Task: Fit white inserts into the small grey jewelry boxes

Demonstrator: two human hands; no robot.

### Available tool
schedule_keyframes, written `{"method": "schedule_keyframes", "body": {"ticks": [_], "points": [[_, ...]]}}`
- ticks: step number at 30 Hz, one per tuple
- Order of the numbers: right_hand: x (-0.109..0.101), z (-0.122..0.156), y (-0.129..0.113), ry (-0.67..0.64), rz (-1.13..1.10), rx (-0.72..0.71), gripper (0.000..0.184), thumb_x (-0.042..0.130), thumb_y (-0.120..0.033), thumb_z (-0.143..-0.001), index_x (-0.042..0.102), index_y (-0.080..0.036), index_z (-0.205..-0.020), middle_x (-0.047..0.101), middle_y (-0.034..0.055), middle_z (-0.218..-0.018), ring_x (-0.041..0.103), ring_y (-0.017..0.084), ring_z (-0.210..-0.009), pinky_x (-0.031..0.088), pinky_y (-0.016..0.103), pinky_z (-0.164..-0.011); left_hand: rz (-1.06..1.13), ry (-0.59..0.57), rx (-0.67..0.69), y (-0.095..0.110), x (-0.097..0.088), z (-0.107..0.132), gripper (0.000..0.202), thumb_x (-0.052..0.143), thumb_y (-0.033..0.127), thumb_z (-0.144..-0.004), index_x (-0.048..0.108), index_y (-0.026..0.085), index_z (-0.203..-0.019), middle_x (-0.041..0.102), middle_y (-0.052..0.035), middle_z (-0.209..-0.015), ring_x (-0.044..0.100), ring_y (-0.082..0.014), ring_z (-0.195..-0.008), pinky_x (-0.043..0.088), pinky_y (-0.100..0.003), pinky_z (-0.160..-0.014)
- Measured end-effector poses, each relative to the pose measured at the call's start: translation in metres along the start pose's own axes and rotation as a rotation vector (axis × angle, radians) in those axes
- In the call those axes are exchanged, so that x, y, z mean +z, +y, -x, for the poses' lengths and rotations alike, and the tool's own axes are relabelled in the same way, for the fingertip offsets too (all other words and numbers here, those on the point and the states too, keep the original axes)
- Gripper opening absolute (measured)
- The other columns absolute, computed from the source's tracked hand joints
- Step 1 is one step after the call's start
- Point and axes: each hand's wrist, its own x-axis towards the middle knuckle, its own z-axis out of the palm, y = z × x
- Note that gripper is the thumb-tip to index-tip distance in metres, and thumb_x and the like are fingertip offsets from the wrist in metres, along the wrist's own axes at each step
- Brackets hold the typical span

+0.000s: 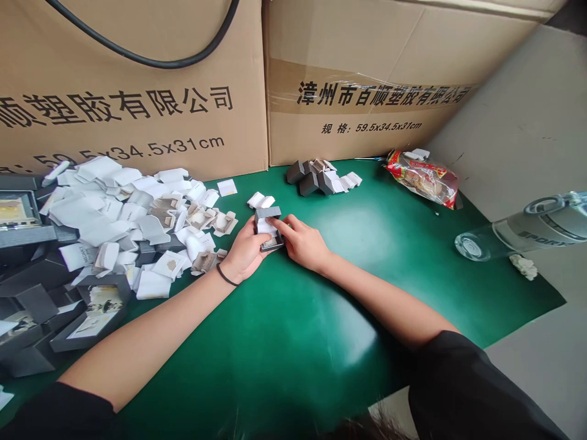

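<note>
My left hand (248, 249) is wrapped round a small dark grey hinged box (269, 214), its lid raised and a white lining showing inside. From the right, my right hand (305, 244) reaches to the same box with its index finger extended into the opening, touching the white insert. The other fingers of that hand are curled in, and whether they pinch anything is hidden. Just behind the box lies a folded white insert (260, 200). A heap of white card inserts (114, 208) spreads left of my left hand.
Dark grey boxes (36, 305) pile up at the left. Several small boxes (309, 180) sit at the back, near a red snack bag (424, 177). A clear bottle (513, 232) lies at right on the green tabletop (275, 342). Large cartons (367, 49) stand behind.
</note>
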Motion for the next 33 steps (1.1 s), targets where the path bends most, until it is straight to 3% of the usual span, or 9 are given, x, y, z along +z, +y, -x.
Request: {"method": "schedule_keyframes", "body": {"ticks": [5,12,19,24,29,33], "points": [[-0.0006,-0.0005,0.0001,-0.018,0.006,-0.004,0.052,0.035,-0.013,-0.090,0.038,-0.031,-0.138,0.055,0.0062,-0.112,0.055,0.016,-0.093,0.043,0.021,-0.058,-0.014,0.017,0.005,0.0006,0.0018,0.0016,0.046,0.058,0.003,-0.061,0.055,0.023,-0.101,0.060,0.0009,-0.090,0.057,-0.0125,-0.081,0.048,-0.026,-0.070],[-0.0007,-0.0001,0.0000,-0.015,-0.009,0.000,0.050,0.035,-0.013,-0.090,0.040,-0.031,-0.137,0.055,0.0060,-0.108,0.055,0.016,-0.089,0.041,0.021,-0.056,-0.069,0.017,-0.024,0.0015,0.0004,-0.0007,0.045,0.057,0.003,-0.059,0.055,0.023,-0.099,0.057,0.0018,-0.080,0.056,-0.0129,-0.076,0.047,-0.026,-0.065],[0.0013,-0.0005,0.0009,-0.027,0.039,-0.010,0.053,0.037,-0.012,-0.089,0.040,-0.033,-0.137,0.054,0.0055,-0.106,0.054,0.014,-0.079,0.039,0.021,-0.055,-0.104,0.011,-0.016,0.0010,-0.0001,0.0000,0.044,0.058,0.004,-0.059,0.057,0.022,-0.099,0.059,-0.0007,-0.086,0.056,-0.0153,-0.081,0.046,-0.028,-0.069],[-0.0021,-0.0010,0.0014,-0.052,0.025,-0.014,0.051,0.039,-0.014,-0.089,0.041,-0.032,-0.136,0.054,0.0060,-0.106,0.054,0.015,-0.076,0.038,0.022,-0.053,-0.177,0.026,-0.009,-0.0016,-0.0026,-0.0002,0.045,0.058,0.005,-0.059,0.057,0.024,-0.100,0.059,0.0000,-0.088,0.055,-0.0152,-0.081,0.045,-0.026,-0.066],[0.0030,0.0004,0.0020,0.003,0.053,-0.005,0.050,0.038,-0.014,-0.089,0.040,-0.031,-0.136,0.055,0.0055,-0.107,0.055,0.014,-0.080,0.038,0.021,-0.054,-0.071,0.023,-0.024,0.0002,-0.0004,-0.0003,0.044,0.058,0.003,-0.059,0.056,0.023,-0.099,0.058,0.0004,-0.082,0.055,-0.0135,-0.077,0.046,-0.026,-0.065],[0.0033,0.0018,-0.0020,0.006,0.110,0.006,0.047,0.035,-0.014,-0.089,0.040,-0.023,-0.135,0.058,0.0079,-0.107,0.055,0.016,-0.084,0.037,0.023,-0.051,-0.027,0.031,-0.005,-0.0009,0.0002,-0.0007,0.045,0.058,0.003,-0.059,0.055,0.023,-0.099,0.058,0.0013,-0.081,0.055,-0.0116,-0.074,0.045,-0.024,-0.064]]}}
